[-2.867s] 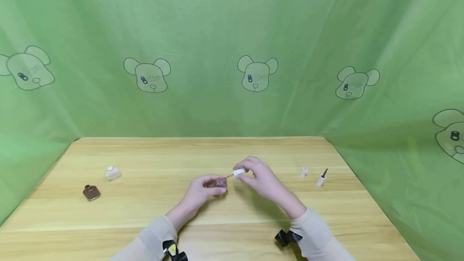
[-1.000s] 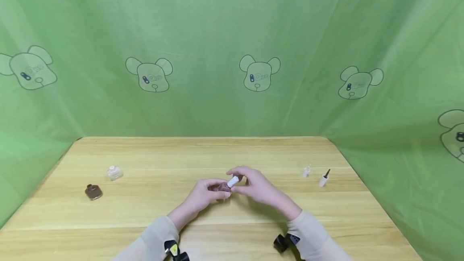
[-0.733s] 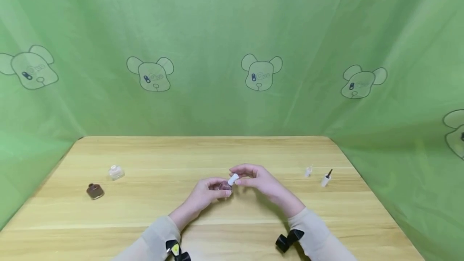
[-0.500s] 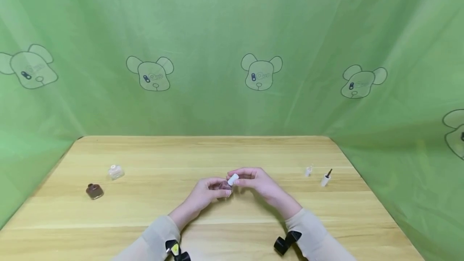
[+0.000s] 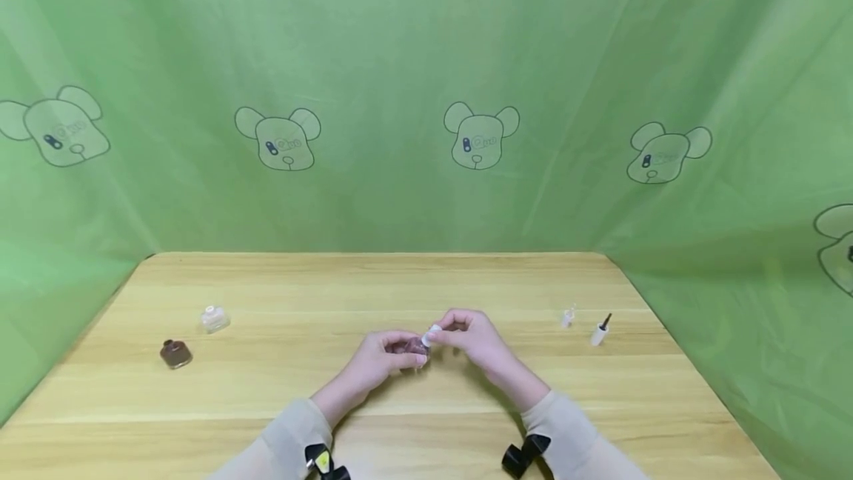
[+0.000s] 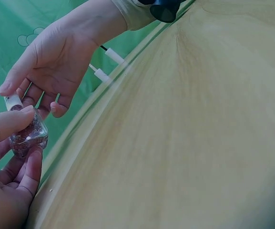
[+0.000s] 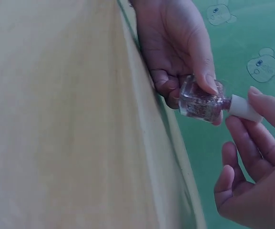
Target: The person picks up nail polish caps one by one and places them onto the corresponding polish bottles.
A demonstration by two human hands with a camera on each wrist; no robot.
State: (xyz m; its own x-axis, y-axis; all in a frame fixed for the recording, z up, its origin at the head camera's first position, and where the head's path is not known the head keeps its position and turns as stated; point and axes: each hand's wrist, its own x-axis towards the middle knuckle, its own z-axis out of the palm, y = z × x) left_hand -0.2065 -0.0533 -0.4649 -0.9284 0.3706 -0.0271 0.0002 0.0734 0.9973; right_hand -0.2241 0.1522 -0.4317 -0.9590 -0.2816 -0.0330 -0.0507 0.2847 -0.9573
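Note:
A small clear nail polish bottle [image 7: 199, 102] with purplish glitter polish is held between the thumb and fingers of my left hand [image 5: 368, 365], just above the table's middle. Its white cap [image 7: 243, 107] sits on the neck, and a short dark stretch of neck shows below it in the right wrist view. My right hand [image 5: 483, 344] pinches that cap between thumb and forefinger, while its other fingers are loosely bent. In the head view the bottle tilts up to the right, and my left fingers cover part of it. The cap's brush is hidden.
On the left of the wooden table [image 5: 280, 291] stand an uncapped dark brown polish bottle [image 5: 175, 354] and an uncapped clear one [image 5: 215, 319]. To the right, a white cap with a dark brush [image 5: 599, 334] and a smaller white cap [image 5: 567, 318] stand brush up. Green curtain [image 5: 380, 206] surrounds the table.
The cap, earlier held apart with its brush at the bottle's mouth, has come down onto the neck. My right fingers loosened from the cap, then took hold of it again.

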